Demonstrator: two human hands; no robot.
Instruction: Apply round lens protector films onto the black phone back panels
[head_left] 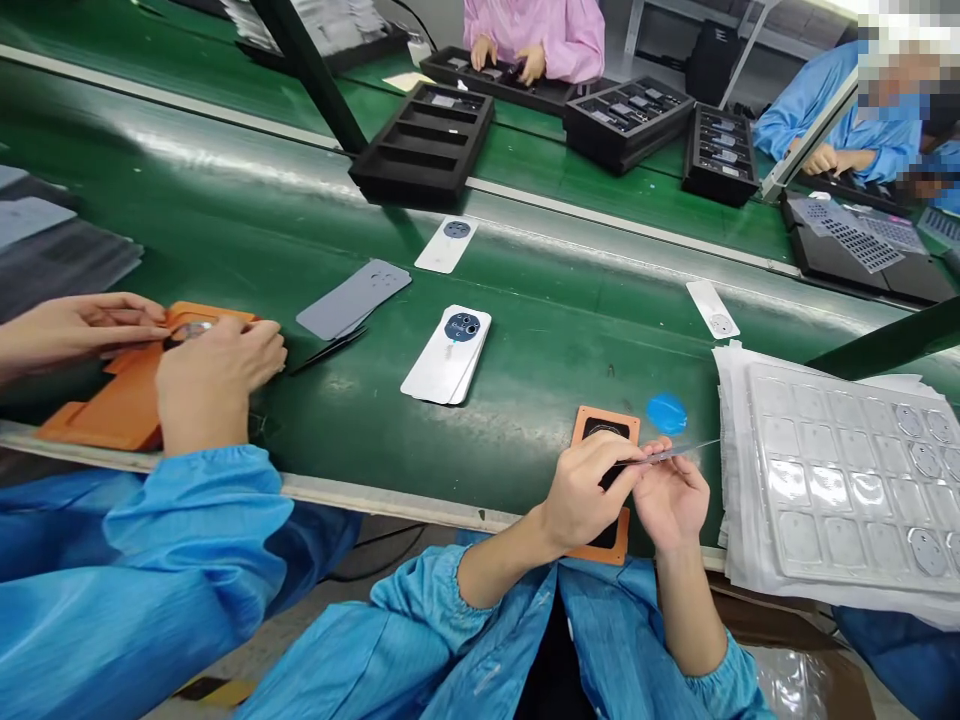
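Observation:
My left hand (592, 487) pinches a thin flat piece (666, 456), seen almost edge-on, so its kind is unclear. Palm upward, my right hand (673, 492) has its curled fingers at the same piece's other side. Beneath my left hand lies an orange fixture (616, 550) with black recessed pads, partly covered by the hand and wrist. A round blue film disc (667, 412) rests on the green bench just beyond my right hand. Further left are stacked white phone back covers (444, 365), the top one with a dark round camera area.
At right, a clear blister tray (847, 480) holding several round parts sits on white sheets. A co-worker's hands (210, 365) work at an orange fixture (105, 405) on the left. Tweezers (330, 350) lie beside a grey cover (352, 298). Black trays (427, 145) stand across the bench.

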